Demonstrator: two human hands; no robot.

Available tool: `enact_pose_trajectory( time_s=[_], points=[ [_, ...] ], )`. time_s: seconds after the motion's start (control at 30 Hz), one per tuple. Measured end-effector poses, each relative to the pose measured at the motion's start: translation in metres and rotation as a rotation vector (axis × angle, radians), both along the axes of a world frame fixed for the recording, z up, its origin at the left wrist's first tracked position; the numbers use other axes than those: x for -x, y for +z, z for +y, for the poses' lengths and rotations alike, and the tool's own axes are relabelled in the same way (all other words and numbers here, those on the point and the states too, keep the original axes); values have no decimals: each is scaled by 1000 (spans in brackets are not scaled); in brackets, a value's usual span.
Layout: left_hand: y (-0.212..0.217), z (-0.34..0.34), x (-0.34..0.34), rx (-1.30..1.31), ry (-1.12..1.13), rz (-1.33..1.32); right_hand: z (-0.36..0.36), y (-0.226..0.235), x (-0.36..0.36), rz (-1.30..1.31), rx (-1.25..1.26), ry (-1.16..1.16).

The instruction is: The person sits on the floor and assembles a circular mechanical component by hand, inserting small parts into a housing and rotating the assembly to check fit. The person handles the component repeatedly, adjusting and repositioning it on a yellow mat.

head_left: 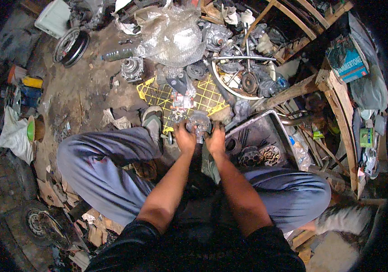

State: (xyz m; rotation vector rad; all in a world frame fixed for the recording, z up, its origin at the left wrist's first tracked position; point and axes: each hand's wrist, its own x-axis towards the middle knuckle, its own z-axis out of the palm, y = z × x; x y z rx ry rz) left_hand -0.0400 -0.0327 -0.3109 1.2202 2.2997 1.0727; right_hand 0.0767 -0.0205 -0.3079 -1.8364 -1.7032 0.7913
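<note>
Both hands grip a dark, round metal machine part (199, 121) in front of me, between my bent knees. My left hand (185, 138) closes on its left side and my right hand (216, 139) on its right side; the fingertips are partly hidden. Just beyond is a yellow plastic grid crate (150, 94) with small metal parts and a clear bag on it. Right of my right hand is a dark, oily metal tray (288, 140). In its near corner lie a ring-shaped metal part (271, 155) and a dark part with round holes (250, 157).
Beyond the crate lie a geared metal housing (131, 69), a plastic bottle (116, 55) and bubble wrap (171, 38). A white-rimmed basin (216, 75) full of parts stands back right, near a wooden frame (339, 104). A wheel rim (71, 47) is far left.
</note>
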Motion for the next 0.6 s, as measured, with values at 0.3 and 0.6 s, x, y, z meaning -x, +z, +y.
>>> enact_pose_trajectory(
  time_s=[0.3, 0.6],
  points=[
    [-14, -5, 6, -94, -4, -109, 0, -6, 0, 142, 122, -140],
    [-28, 0, 17, -12, 41, -190, -2, -14, -1, 94, -26, -42]
  ],
)
